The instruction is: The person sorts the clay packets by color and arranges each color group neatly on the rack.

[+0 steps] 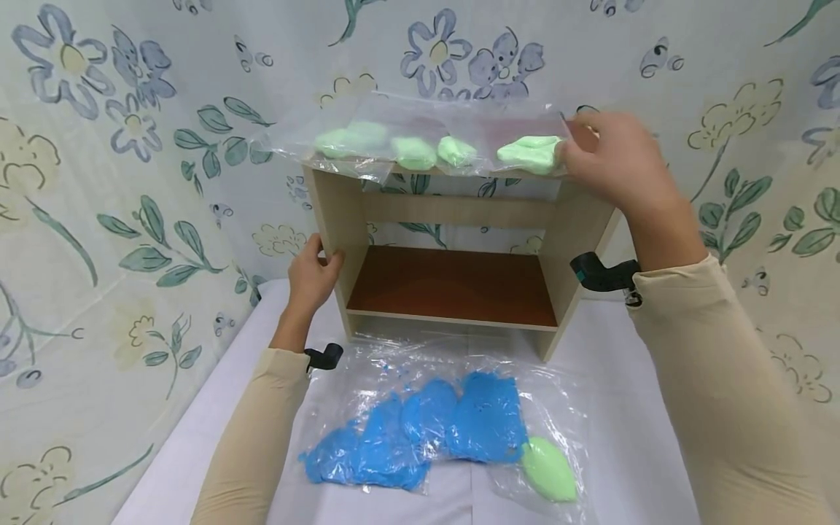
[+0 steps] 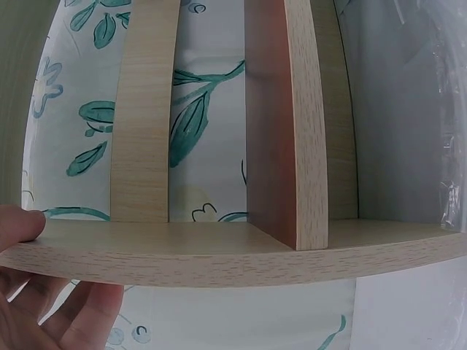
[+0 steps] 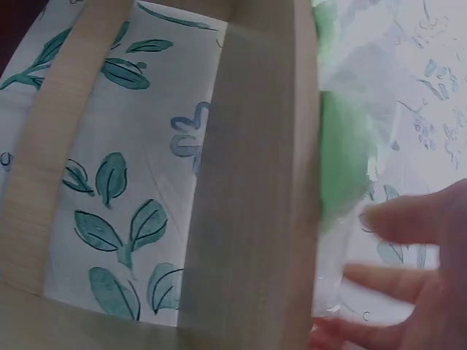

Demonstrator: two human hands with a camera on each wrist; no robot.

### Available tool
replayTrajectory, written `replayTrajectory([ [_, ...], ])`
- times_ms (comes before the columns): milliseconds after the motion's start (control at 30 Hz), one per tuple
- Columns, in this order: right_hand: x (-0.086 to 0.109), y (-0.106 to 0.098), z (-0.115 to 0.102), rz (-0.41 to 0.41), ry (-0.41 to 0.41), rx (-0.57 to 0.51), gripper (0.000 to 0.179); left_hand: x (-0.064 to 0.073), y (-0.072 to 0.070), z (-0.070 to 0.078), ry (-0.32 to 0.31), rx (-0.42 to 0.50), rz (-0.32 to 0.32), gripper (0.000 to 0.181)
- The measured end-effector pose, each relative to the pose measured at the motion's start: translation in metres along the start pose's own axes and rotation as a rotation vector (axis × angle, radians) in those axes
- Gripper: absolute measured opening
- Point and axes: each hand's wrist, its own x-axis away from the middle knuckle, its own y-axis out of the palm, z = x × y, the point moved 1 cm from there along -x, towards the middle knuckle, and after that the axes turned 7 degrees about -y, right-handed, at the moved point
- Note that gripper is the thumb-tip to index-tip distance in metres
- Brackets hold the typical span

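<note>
Left hand gripped wooden shelf; steady hold seemed wise. Right hand, fingers spread, at plastic bag; gentle adjusting suited.

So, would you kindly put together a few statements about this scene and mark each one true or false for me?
1. The left hand grips the side panel of the shelf unit. True.
2. Green pieces and clear plastic lie along the top of the shelf unit. True.
3. The right hand is down beside the blue pieces. False: it is at the right end of the clear plastic on top.
4. The blue pieces lie on the middle shelf. False: they lie on the white surface in front of the shelf unit.
5. The middle shelf is reddish brown. True.
6. Nothing green lies near the blue pieces. False: a single green piece lies just to their right.
</note>
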Motion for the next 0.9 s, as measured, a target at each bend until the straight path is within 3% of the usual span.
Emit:
replayTrajectory([
  [100,-0.002,0.003,0.0,-0.005,-0.158,0.064,0.058,-0.001,0.0,-0.001,-0.002,-0.006,0.004,0.041],
  [233,-0.002,0.009,0.006,-0.11,-0.293,-0.006,0.05,-0.002,0.0,-0.002,-0.015,-0.008,0.006,0.041],
  [533,0.007,0.005,0.019,-0.109,-0.217,-0.012,0.056,-0.002,-0.001,0.001,-0.015,0.006,-0.006,0.042],
  [900,0.009,0.023,0.02,0.068,-0.27,0.001,0.054,-0.001,0.001,0.0,-0.039,0.002,-0.024,0.045],
])
